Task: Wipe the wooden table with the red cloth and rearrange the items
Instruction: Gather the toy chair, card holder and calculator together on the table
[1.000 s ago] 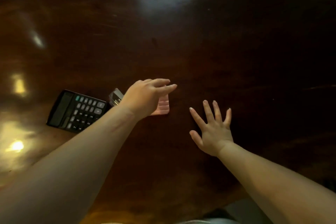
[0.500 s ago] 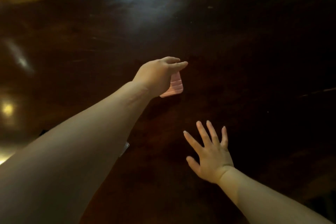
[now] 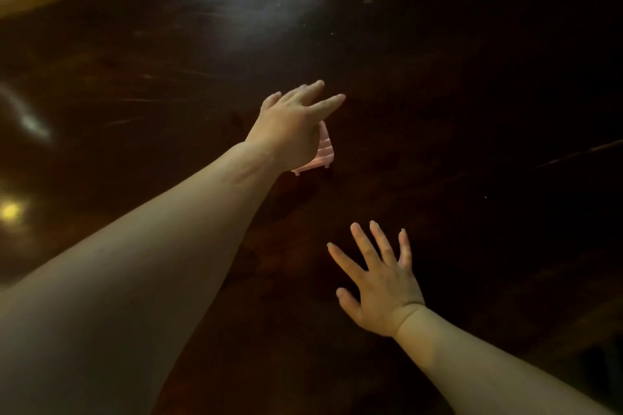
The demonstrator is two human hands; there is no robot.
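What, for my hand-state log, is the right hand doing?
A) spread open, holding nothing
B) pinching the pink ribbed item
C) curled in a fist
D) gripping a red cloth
A: the right hand has its fingers straight and fanned over the dark table with nothing in it; the pink ribbed item is over by the left hand.

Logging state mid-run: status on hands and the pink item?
Left hand open, fingers straight over pink item, contact hidden. Right hand open, spread over table. Red cloth not in view; no obstruction seen.
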